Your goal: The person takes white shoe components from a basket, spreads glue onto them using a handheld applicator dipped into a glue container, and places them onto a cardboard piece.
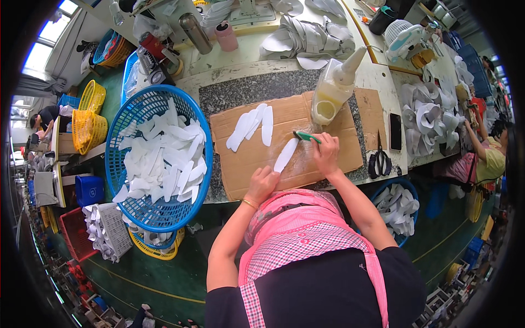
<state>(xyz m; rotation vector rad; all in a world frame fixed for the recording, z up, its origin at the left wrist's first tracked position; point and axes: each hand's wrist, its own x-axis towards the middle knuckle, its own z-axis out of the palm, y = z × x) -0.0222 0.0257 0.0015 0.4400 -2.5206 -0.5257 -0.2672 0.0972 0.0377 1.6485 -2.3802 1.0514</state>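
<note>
On a brown cardboard sheet (235, 175) lies a long white cut piece (285, 156), thin and rounded at its ends. My left hand (263, 183) has its fingers closed at the near end of this piece and holds it down. A small brush with a green handle (307, 136) is gripped in my right hand (327, 152), its dark tip at the far end of the piece. Several similar white pieces (250, 127) lie partly overlapped to the left. Beyond my right hand stands a translucent squeeze bottle (334, 87) with yellowish liquid and a cut opening low on its side.
A large blue basket (121, 191) full of white pieces stands at the left. Black scissors (379, 161) and a phone (395, 132) lie at the right. Stacked grey-white parts (309, 37), a steel flask (195, 33) and a pink bottle (226, 36) are behind. A co-worker (486, 153) sits far right.
</note>
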